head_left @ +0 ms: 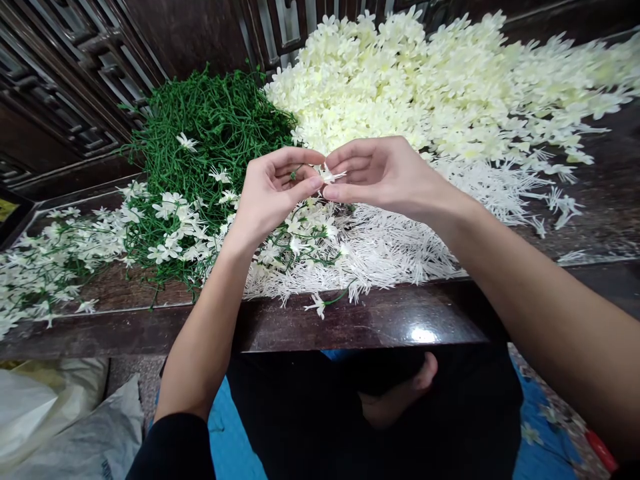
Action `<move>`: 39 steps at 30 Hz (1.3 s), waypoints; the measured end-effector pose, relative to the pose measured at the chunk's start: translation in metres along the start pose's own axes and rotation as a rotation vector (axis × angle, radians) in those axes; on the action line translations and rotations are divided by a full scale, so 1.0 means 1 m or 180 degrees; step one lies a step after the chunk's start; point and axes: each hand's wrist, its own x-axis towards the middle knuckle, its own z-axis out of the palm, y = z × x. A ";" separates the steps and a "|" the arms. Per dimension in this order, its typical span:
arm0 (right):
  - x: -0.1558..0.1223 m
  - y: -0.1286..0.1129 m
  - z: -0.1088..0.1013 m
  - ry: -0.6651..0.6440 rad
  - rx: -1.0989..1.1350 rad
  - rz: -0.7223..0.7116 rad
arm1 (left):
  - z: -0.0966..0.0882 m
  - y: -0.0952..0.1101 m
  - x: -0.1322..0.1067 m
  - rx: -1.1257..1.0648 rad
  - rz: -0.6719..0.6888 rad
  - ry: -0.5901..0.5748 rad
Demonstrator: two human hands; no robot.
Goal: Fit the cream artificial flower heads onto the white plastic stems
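Above the bench, both hands meet fingertip to fingertip around a small white artificial flower (329,175). My left hand (275,187) is closed in a pinch at the flower's left side, and a bit of green plastic stem (293,176) shows inside its curled fingers. From the other side, my right hand (385,173) pinches at the flower, its thumb and fingertips partly hiding it. Below the hands lie finished-looking white flowers on green stems (300,243) and a spread of thin white plastic stamens (395,247).
A heap of green plastic stems (210,127) lies at the back left, beside a large pile of cream petals (400,80). More stemmed white flowers (100,233) cover the left end of the dark wooden bench (375,320). Pale sacks (65,413) stand on the floor.
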 end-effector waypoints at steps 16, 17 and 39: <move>-0.001 -0.006 -0.005 0.0115 -0.0373 -0.0116 | -0.001 0.000 0.000 0.0142 0.0033 0.0085; -0.001 -0.006 -0.005 0.0166 -0.0394 -0.0114 | -0.002 -0.001 0.001 0.0123 0.0042 0.0159; 0.002 0.008 0.003 0.0112 -0.0113 -0.0041 | 0.000 0.001 0.003 -0.0175 -0.0080 0.0064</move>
